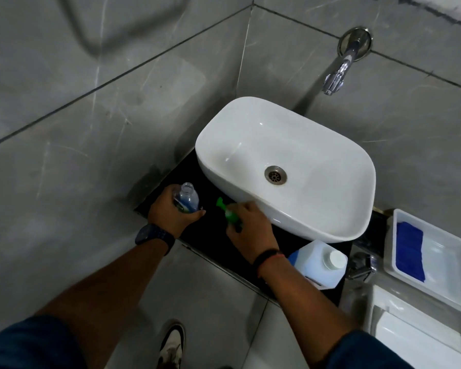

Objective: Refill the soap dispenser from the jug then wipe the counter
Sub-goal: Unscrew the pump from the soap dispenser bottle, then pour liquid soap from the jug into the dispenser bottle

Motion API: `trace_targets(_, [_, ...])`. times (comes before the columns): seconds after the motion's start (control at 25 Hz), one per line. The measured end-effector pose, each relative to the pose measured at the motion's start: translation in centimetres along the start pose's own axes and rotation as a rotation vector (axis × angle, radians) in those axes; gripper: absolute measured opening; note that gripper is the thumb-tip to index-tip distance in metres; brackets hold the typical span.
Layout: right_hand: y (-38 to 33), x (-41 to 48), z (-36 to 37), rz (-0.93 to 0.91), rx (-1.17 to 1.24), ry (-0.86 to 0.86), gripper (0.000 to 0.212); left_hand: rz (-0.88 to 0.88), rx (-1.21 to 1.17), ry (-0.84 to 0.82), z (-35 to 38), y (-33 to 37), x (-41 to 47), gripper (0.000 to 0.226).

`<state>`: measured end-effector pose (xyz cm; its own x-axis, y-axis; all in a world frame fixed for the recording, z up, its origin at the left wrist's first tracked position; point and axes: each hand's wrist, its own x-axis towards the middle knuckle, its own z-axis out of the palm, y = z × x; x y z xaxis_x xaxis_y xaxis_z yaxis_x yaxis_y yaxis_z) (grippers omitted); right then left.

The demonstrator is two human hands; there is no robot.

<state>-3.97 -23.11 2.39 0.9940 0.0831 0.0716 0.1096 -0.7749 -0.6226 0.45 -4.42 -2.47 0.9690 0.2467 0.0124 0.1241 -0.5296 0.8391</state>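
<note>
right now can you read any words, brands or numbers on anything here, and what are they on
No text can be read in this view.
Dispenser bottle, held in the left hand: a label shows, too blurred to read.
Jug: blue label on its side, too blurred and angled to read.
Green pump top in the right hand: no print visible.
Wristwatch: face not readable.
White tray with the blue cloth: no markings visible.

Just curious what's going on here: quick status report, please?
Left hand grips open bottle. Right hand holds green pump top. Jug capped, on counter. Nothing in the way.
</note>
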Motion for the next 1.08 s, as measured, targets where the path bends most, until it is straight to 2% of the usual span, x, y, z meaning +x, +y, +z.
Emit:
trace_targets(0.12, [2.2, 0.3, 2.5, 0.02, -0.254, -0.208, 0.038, 0.031, -0.026, -0.036, 0.6, -1.1, 0.0, 0.072])
trace_targets(0.28, [3.7, 1.4, 4.6, 0.021, -0.347, -0.259, 0.049, 0.065, -0.064, -0.05, 0.7, -2.5, 0.0, 0.073])
trace_targets(0.32, [3.9, 1.6, 5.0, 0.03, -0.359, -0.267, 0.051, 0.066, -0.068, -0.059, 0.6, -2.7, 0.0, 0.078])
trace_targets(0.44, [3.9, 1.5, 5.6, 0.053, -0.41, -0.286, 0.054, 0.069, -0.065, -0.089, -0.3, -3.1, 0.1, 0.113])
trace_targets(0.52, [3.4, 1.0, 4.8, 0.041, -0.39, -0.256, 0.056, 0.107, -0.044, -0.052, -1.4, -2.2, 0.1, 0.119])
trace_targets(0.64, [1.5, 0.0, 1.5, 0.0, -0.193, -0.039, 0.042, 0.296, -0.004, 0.055, -2.6, 1.7, 0.4, 0.106])
trace_targets(0.76, [0.1, -1.3, -3.9, -0.033, -0.027, 0.386, 0.022, 0.539, 0.051, 0.091, -2.1, 6.9, 0.1, 0.081])
trace_targets(0.88, [1.6, -3.6, -9.5, -0.037, 0.1, 0.8, 0.008, 0.657, 0.012, 0.031, 0.7, 11.4, -1.9, 0.053])
trace_targets(1.0, [5.7, -7.9, -12.9, 0.124, 0.295, 0.968, 0.017, 0.669, -0.075, -0.134, 4.7, 14.7, -6.0, 0.04])
trace_targets(1.08, [8.7, -10.7, -12.9, 0.277, 0.413, 0.899, 0.028, 0.663, -0.077, -0.278, 6.9, 15.7, -8.5, 0.043])
